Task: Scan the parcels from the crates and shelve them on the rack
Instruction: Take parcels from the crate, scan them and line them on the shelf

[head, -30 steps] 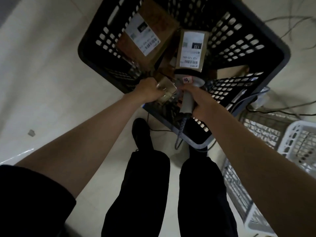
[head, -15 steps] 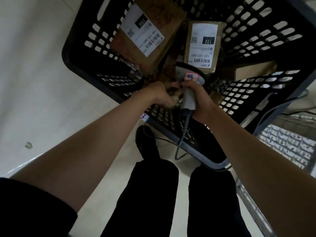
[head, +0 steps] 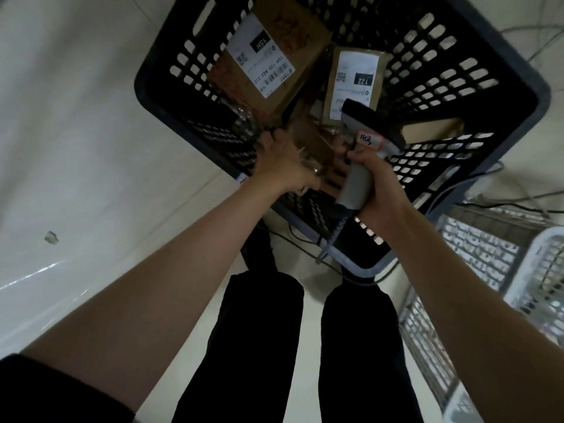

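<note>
While the left hand (head: pixel 282 166) curls its fingers round a small brown parcel (head: pixel 308 145) low inside the black crate (head: pixel 515 96), the right hand (head: pixel 378 181) grips the grey handle of a barcode scanner (head: pixel 366 138), its dark head hanging over the crate's middle. Two labelled parcels crowd just beyond: a large box (head: pixel 274 56) leaning against the left wall and a smaller one marked 122 (head: pixel 355 77), partly covered by the scanner's head. Another carton (head: pixel 433 131) lies to the right. The scanner's cord (head: pixel 331 239) trails over the near rim. White crates (head: pixel 537 270) stand close on the right; bare pale floor (head: pixel 76 132) opens to the left.
</note>
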`<state>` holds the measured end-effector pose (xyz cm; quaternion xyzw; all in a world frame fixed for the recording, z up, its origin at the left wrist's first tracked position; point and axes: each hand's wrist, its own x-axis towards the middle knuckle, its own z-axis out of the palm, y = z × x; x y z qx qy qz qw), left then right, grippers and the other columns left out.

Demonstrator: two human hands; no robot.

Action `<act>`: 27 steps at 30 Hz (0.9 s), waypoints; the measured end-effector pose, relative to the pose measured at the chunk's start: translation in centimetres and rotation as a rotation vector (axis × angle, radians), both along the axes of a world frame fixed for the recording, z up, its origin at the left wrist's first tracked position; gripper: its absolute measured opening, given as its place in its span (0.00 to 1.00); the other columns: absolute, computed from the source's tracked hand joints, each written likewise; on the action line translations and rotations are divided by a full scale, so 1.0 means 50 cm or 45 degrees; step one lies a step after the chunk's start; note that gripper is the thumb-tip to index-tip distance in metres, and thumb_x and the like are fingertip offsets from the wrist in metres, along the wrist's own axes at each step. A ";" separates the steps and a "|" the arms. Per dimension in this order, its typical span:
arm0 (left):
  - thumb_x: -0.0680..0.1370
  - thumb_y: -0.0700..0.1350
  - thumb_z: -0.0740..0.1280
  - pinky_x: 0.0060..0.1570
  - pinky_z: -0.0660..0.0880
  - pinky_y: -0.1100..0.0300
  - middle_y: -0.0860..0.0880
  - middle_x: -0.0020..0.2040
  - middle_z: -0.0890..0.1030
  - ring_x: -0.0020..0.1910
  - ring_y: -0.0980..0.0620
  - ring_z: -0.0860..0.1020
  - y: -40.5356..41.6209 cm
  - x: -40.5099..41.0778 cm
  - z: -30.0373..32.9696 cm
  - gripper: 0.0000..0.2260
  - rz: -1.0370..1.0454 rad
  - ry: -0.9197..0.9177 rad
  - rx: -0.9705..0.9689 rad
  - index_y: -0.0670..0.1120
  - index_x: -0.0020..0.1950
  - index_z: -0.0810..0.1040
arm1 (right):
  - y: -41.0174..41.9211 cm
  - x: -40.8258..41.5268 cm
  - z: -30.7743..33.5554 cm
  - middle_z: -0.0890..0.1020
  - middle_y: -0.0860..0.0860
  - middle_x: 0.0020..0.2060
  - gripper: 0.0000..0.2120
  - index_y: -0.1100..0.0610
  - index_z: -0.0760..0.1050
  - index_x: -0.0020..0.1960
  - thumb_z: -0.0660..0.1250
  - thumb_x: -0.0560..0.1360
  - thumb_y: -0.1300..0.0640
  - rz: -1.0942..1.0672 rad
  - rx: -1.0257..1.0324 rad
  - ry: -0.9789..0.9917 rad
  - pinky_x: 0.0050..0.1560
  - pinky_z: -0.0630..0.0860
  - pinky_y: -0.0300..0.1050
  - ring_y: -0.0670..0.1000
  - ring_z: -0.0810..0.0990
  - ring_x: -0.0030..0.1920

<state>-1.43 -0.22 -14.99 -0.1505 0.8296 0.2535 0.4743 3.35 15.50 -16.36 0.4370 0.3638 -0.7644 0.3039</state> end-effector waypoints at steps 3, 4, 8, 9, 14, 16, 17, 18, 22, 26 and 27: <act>0.62 0.52 0.84 0.77 0.57 0.44 0.40 0.77 0.54 0.77 0.37 0.55 0.021 0.027 0.067 0.58 0.008 0.110 -0.089 0.43 0.79 0.50 | 0.013 0.014 0.093 0.79 0.62 0.64 0.07 0.58 0.78 0.53 0.61 0.82 0.59 0.094 -0.022 0.030 0.67 0.75 0.65 0.63 0.77 0.69; 0.61 0.52 0.84 0.77 0.55 0.42 0.40 0.77 0.54 0.77 0.36 0.55 0.025 0.034 0.093 0.59 -0.015 0.156 -0.131 0.44 0.80 0.49 | 0.018 0.017 0.128 0.80 0.60 0.61 0.07 0.58 0.77 0.52 0.61 0.83 0.59 0.117 -0.041 0.058 0.67 0.74 0.66 0.63 0.78 0.67; 0.60 0.53 0.85 0.76 0.55 0.40 0.39 0.77 0.55 0.76 0.35 0.56 0.033 0.062 0.206 0.63 0.004 0.379 -0.174 0.47 0.82 0.45 | 0.045 0.024 0.276 0.82 0.56 0.50 0.06 0.58 0.77 0.52 0.61 0.83 0.58 0.071 -0.085 0.166 0.63 0.79 0.62 0.58 0.81 0.56; 0.60 0.54 0.85 0.75 0.56 0.41 0.39 0.77 0.55 0.76 0.36 0.57 0.035 0.070 0.239 0.63 0.045 0.420 -0.163 0.47 0.82 0.45 | 0.052 0.023 0.316 0.82 0.56 0.51 0.07 0.58 0.77 0.51 0.62 0.83 0.58 0.040 -0.097 0.184 0.63 0.79 0.61 0.59 0.81 0.56; 0.61 0.56 0.84 0.75 0.59 0.42 0.41 0.76 0.57 0.75 0.39 0.58 0.053 0.118 0.451 0.62 0.504 0.536 0.001 0.48 0.82 0.47 | 0.058 0.011 0.548 0.84 0.57 0.58 0.08 0.58 0.80 0.53 0.63 0.83 0.57 0.040 -0.057 0.231 0.65 0.77 0.62 0.58 0.82 0.62; 0.61 0.57 0.84 0.76 0.57 0.44 0.42 0.75 0.59 0.75 0.40 0.59 0.055 0.140 0.547 0.62 0.643 0.585 0.043 0.48 0.82 0.47 | 0.051 0.009 0.653 0.83 0.57 0.62 0.08 0.57 0.80 0.56 0.64 0.83 0.57 0.126 -0.027 0.265 0.66 0.77 0.62 0.58 0.81 0.63; 0.60 0.57 0.83 0.76 0.57 0.46 0.43 0.74 0.61 0.74 0.41 0.59 0.051 0.152 0.595 0.62 0.696 0.610 0.055 0.48 0.82 0.47 | 0.049 0.009 0.707 0.83 0.57 0.63 0.08 0.57 0.80 0.58 0.64 0.83 0.56 0.188 -0.005 0.298 0.66 0.76 0.62 0.58 0.81 0.64; 0.60 0.57 0.84 0.76 0.57 0.46 0.43 0.74 0.62 0.74 0.42 0.60 0.046 0.164 0.642 0.61 0.745 0.640 0.057 0.48 0.82 0.48 | 0.046 0.009 0.760 0.82 0.57 0.63 0.08 0.57 0.81 0.58 0.65 0.82 0.56 0.241 0.014 0.332 0.67 0.76 0.63 0.58 0.81 0.65; 0.57 0.58 0.84 0.72 0.65 0.44 0.44 0.68 0.66 0.70 0.43 0.65 0.008 0.226 0.828 0.58 0.925 0.771 0.053 0.49 0.80 0.55 | 0.040 0.017 0.958 0.82 0.61 0.63 0.07 0.60 0.80 0.55 0.65 0.81 0.59 0.380 -0.067 0.526 0.61 0.80 0.61 0.61 0.82 0.62; 0.51 0.63 0.82 0.68 0.70 0.46 0.47 0.64 0.68 0.63 0.52 0.66 -0.045 0.313 0.993 0.59 1.051 0.899 0.067 0.49 0.76 0.60 | 0.021 0.054 1.125 0.80 0.64 0.64 0.10 0.62 0.76 0.58 0.68 0.78 0.60 0.469 -0.141 0.685 0.54 0.83 0.55 0.60 0.83 0.61; 0.49 0.66 0.80 0.69 0.70 0.47 0.48 0.65 0.66 0.64 0.52 0.66 -0.059 0.339 1.029 0.63 1.083 0.915 0.069 0.50 0.79 0.57 | 0.014 0.067 1.161 0.80 0.65 0.63 0.15 0.63 0.75 0.59 0.70 0.75 0.59 0.481 -0.143 0.710 0.53 0.83 0.54 0.60 0.84 0.60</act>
